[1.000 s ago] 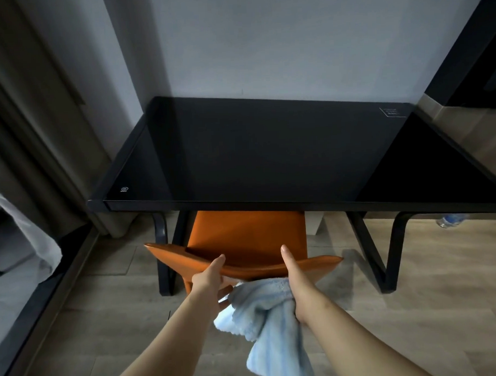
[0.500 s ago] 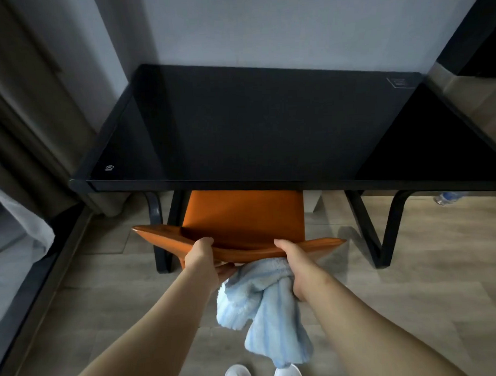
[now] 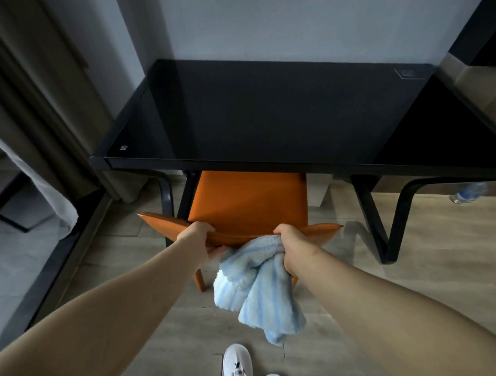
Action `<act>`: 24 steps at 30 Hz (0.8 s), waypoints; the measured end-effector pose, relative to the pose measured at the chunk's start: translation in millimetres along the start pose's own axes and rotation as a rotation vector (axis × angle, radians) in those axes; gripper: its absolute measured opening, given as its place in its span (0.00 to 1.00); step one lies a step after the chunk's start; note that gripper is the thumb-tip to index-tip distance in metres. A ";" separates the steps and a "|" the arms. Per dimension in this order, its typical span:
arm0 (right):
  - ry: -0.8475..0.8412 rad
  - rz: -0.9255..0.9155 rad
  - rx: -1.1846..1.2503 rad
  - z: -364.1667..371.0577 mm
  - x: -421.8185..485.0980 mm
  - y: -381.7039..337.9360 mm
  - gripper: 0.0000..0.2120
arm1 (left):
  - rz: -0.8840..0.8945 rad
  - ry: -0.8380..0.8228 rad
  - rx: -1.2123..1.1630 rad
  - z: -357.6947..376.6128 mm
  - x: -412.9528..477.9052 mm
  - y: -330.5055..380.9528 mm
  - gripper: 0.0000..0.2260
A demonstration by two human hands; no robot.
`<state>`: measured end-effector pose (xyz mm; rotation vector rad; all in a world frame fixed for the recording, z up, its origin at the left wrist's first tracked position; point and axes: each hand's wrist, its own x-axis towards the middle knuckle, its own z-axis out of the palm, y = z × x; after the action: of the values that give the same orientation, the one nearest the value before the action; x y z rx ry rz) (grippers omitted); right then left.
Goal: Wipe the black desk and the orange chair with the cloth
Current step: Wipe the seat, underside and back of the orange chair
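Observation:
The orange chair (image 3: 250,201) stands at the black desk (image 3: 266,111), its seat partly under the desk's front edge. My left hand (image 3: 199,237) grips the top rim of the chair's backrest left of centre. My right hand (image 3: 292,242) grips the same rim right of centre and also holds the light blue striped cloth (image 3: 256,286), which hangs down behind the backrest. The desk's glossy top is bare.
Black curved desk legs (image 3: 383,225) stand right of the chair. A plastic bottle (image 3: 467,192) lies on the wood floor at far right. Curtains (image 3: 28,125) and a raised dark ledge run along the left. White slippers (image 3: 237,366) show at the bottom.
Both hands have closed over the backrest rim. The chair has come back from under the desk, showing more seat and its rear legs. The view tilted down, revealing slippers.

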<state>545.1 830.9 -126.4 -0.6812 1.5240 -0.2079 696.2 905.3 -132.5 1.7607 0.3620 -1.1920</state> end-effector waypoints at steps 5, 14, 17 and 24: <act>-0.063 0.073 -0.061 -23.1 -22.7 37.4 0.13 | 0.010 0.001 -0.024 -15.4 -25.2 -43.5 0.13; -0.077 0.139 -0.113 -42.5 -58.7 98.9 0.13 | 0.036 0.029 -0.020 -49.5 -61.5 -105.7 0.15; -0.070 0.133 -0.113 -46.0 -68.3 112.7 0.14 | 0.036 0.023 -0.008 -58.0 -66.8 -116.8 0.15; -0.047 0.135 -0.117 -36.9 -97.8 152.8 0.13 | -0.006 -0.011 0.005 -96.9 -79.3 -138.1 0.12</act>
<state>459.4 994.9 -120.8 -0.6683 1.5392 -0.0009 619.3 1075.2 -132.2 1.7577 0.3583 -1.2081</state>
